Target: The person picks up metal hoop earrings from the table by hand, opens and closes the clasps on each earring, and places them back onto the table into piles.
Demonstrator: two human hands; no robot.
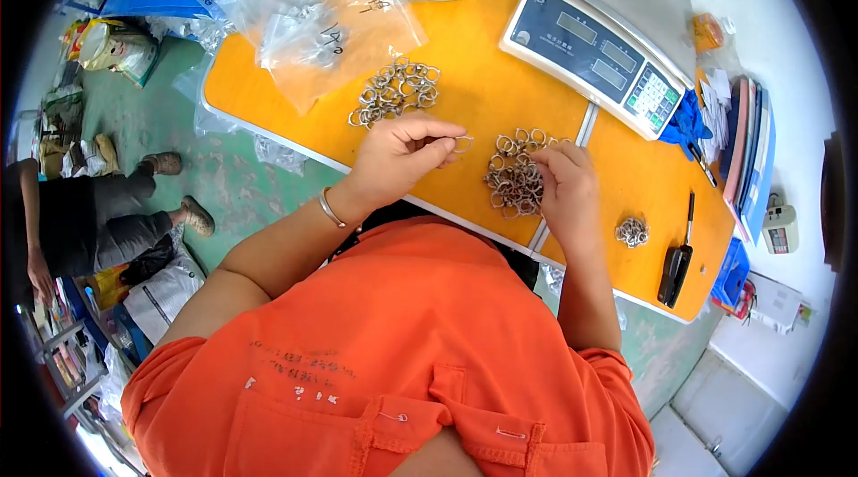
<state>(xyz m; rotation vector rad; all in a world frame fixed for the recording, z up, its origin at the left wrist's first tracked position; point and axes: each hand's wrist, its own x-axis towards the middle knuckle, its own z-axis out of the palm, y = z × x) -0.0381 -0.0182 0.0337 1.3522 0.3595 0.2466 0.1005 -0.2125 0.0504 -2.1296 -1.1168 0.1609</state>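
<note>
A: What do we enter for the hands?

B: Left hand (402, 154): one, thumb and forefinger pinching a small silver-coloured metal ring (465, 138), held above the table edge between two heaps. Right hand (569, 178): one, fingers bent and drawn close together at the right side of the middle heap of grey metal rings (514, 184). Whether they grip a ring, we cannot tell.

A: And the remaining lots?

B: Loose heap of silvery metal rings (398, 91), just beyond the left hand, spread out. Small tight cluster of silvery metal rings (633, 231), to the right, apart from both heaps. All on the orange-yellow table with a pale edge (474, 48).

A: How far along do we mark it?

B: Partway, in our judgement: one ring in the fingers, many lying loose in both heaps. Which lot counts as finished, we cannot say; we see no clear difference between their rings.

A: Surroundings?

B: Clear plastic bags with black handwriting (344, 39), one group, beyond the left heap. White electronic scale with blue panel and steel platform (599, 48), one, far right. Black-handled tool with a slim shaft (677, 271), one, beside the small cluster; we see neither hand on it.
</note>
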